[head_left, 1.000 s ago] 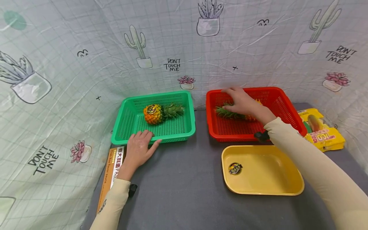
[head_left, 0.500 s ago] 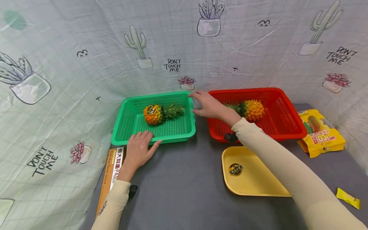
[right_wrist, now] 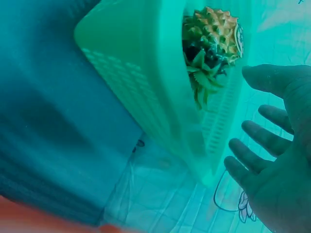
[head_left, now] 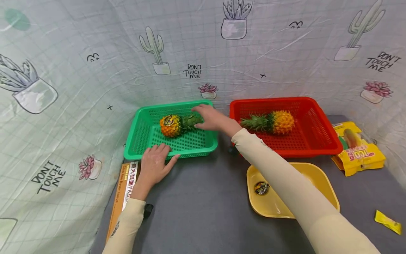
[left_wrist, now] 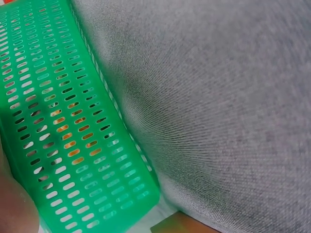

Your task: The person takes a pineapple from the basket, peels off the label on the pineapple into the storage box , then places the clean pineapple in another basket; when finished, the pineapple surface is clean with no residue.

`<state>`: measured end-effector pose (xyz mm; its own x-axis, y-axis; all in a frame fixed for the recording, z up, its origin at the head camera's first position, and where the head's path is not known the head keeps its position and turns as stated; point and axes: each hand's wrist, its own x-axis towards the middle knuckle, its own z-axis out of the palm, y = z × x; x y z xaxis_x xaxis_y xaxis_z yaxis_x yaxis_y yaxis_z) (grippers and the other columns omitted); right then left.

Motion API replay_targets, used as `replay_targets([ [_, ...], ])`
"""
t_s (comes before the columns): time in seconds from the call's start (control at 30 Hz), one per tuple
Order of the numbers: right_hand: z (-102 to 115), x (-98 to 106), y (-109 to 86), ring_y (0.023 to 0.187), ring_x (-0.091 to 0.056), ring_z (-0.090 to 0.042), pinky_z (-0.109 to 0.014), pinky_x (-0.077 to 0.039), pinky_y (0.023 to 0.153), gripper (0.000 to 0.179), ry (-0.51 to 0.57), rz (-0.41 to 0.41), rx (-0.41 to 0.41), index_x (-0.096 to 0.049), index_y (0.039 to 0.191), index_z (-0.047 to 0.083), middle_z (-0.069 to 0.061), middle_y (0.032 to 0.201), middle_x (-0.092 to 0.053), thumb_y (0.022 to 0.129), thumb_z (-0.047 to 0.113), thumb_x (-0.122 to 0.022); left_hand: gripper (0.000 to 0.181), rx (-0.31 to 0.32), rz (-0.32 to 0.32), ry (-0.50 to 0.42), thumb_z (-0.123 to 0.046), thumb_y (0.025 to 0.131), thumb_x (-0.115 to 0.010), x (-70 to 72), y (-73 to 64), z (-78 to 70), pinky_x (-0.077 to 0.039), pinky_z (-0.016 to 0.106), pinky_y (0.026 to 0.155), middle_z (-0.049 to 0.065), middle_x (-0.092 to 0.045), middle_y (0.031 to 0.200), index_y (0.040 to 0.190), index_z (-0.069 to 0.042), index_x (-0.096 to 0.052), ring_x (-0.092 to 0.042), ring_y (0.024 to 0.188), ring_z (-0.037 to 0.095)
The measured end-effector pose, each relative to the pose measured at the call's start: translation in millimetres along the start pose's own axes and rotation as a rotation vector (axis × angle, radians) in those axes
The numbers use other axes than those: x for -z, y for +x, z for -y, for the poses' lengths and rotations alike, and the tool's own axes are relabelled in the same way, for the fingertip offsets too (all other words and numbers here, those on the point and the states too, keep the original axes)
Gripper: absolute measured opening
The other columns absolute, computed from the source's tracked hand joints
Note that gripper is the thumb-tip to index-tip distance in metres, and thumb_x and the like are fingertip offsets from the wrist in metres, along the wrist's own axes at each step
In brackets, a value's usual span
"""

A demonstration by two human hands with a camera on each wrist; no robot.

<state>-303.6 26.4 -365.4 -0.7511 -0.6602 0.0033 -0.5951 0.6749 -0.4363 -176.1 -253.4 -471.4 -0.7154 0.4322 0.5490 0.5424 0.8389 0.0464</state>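
Bright head view, soft shadows, teal-tinted right wrist view

"Colours, quick?"
"Green basket (head_left: 190,152), red basket (head_left: 304,153), yellow tray (head_left: 312,171), cream on my sleeves (head_left: 279,176)."
"Pineapples (head_left: 283,122)?"
"Orange-yellow, green leaves (head_left: 255,122)."
"Backdrop?"
"Pale grid cloth (head_left: 127,81); cactus prints (head_left: 156,53), pink succulents (head_left: 378,88), black lettering (head_left: 194,71)."
"Counter (head_left: 203,204)?"
"Plain grey. Yellow snack bag (head_left: 361,155), yellow wrapper (head_left: 388,222), orange-and-white box (head_left: 120,190)."

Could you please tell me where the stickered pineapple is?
In the head view, the stickered pineapple lies in the green basket, left of the red basket and close to the right hand.
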Motion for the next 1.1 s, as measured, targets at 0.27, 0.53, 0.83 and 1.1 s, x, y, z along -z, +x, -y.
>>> replay_targets([
  [0.27, 1.3, -9.7, 13.9, 0.149, -0.037, -0.034, -0.047, -0.035, 0.118, 0.068, -0.013, 0.031, -0.030, -0.041, 0.160, 0.006, -0.017, 0.163, -0.038, 0.103, 0.029, -0.072, 0.041, 0.012, -0.007, 0.007, -0.051, 0.099, -0.067, -1.6, -2.9, -2.7, -0.044, 0.050, 0.067, 0.007, -0.061, 0.090, 0.097, -0.009, -0.067, -0.056, 0.075, 0.033],
  [0.53, 8.7, -12.6, 19.3, 0.148, -0.039, -0.033, -0.046, -0.038, 0.115, 0.067, 0.014, 0.054, -0.032, -0.041, 0.160, 0.007, -0.017, 0.163, -0.037, 0.104, 0.028, -0.071, 0.049, -0.001, -0.014, -0.001, -0.056, 0.104, -0.057, -2.9, -3.7, -1.0, -0.043, 0.050, 0.065, 0.008, -0.062, 0.091, 0.097, -0.009, -0.067, -0.055, 0.074, 0.032],
  [0.83, 7.2, -15.7, 31.7, 0.148, -0.038, -0.037, -0.047, -0.039, 0.114, 0.071, -0.034, 0.074, -0.086, -0.037, 0.163, 0.007, -0.018, 0.165, -0.033, 0.104, 0.028, -0.072, 0.045, -0.004, 0.010, 0.008, -0.055, 0.102, -0.062, -5.6, -2.2, 2.1, -0.044, 0.050, 0.068, 0.007, -0.061, 0.095, 0.100, -0.011, -0.067, -0.056, 0.078, 0.032],
  [1.1, 10.7, -21.1, 46.2, 0.152, -0.030, -0.040, -0.050, -0.035, 0.117, 0.075, -0.046, 0.131, -0.138, -0.031, 0.166, 0.008, -0.017, 0.170, -0.024, 0.105, 0.028, -0.071, 0.050, 0.005, 0.033, 0.014, -0.058, 0.105, -0.054, -2.8, -2.7, 2.1, -0.044, 0.050, 0.069, 0.008, -0.062, 0.095, 0.100, -0.010, -0.067, -0.057, 0.079, 0.032],
])
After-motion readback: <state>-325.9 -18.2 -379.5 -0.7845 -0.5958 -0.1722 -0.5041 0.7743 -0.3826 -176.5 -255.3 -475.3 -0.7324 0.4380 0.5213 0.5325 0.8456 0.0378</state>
